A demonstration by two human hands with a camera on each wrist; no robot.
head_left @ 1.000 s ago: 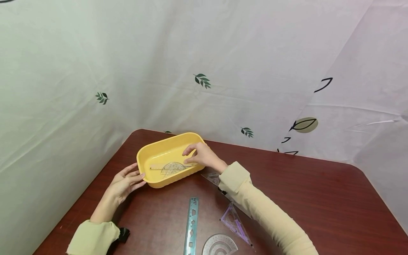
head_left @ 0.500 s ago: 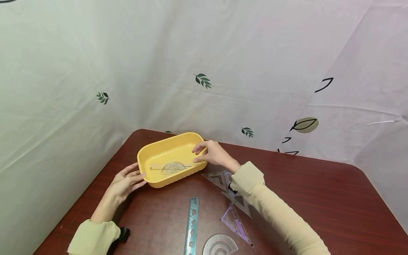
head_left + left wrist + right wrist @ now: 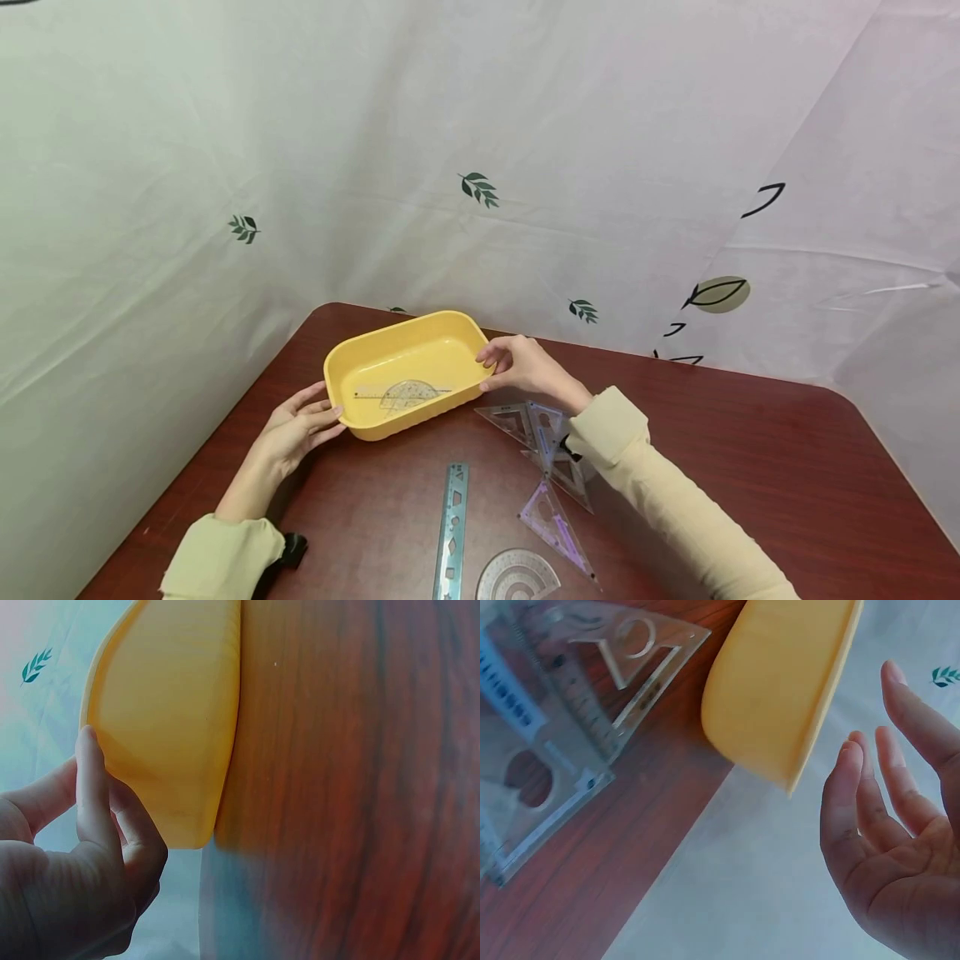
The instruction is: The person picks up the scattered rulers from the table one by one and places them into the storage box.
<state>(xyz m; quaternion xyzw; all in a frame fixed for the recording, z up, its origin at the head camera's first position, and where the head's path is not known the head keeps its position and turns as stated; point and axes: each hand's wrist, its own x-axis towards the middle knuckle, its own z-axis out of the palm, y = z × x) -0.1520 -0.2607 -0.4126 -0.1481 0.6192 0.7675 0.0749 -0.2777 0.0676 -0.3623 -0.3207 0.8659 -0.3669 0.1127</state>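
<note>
A yellow plastic basin [image 3: 412, 354] stands toward the back left of the table. Inside it lie a clear ruler [image 3: 369, 392] and a clear protractor [image 3: 408, 395], overlapping. My left hand [image 3: 291, 429] holds the basin's left end, thumb at the rim and fingers against the outer wall. The left wrist view shows this hand [image 3: 90, 847] with bent fingers at the rim. At the other end is my right hand [image 3: 521, 365], its fingers loosely bent and overlapping the rim in the head view. The right wrist view has this hand [image 3: 892, 832] apart from the basin, holding nothing.
Several clear set squares [image 3: 513, 421] overlap below my right forearm. In front of them lie a purple-marked set square [image 3: 555, 531], a clear protractor [image 3: 516, 575] and a teal ruler [image 3: 450, 533] with cut-out shapes. White cloth [image 3: 525, 250] hangs behind the table.
My right hand has moved right, from over the inside of the basin to its right end, uncovering more of the set squares. My left hand stays at the left end.
</note>
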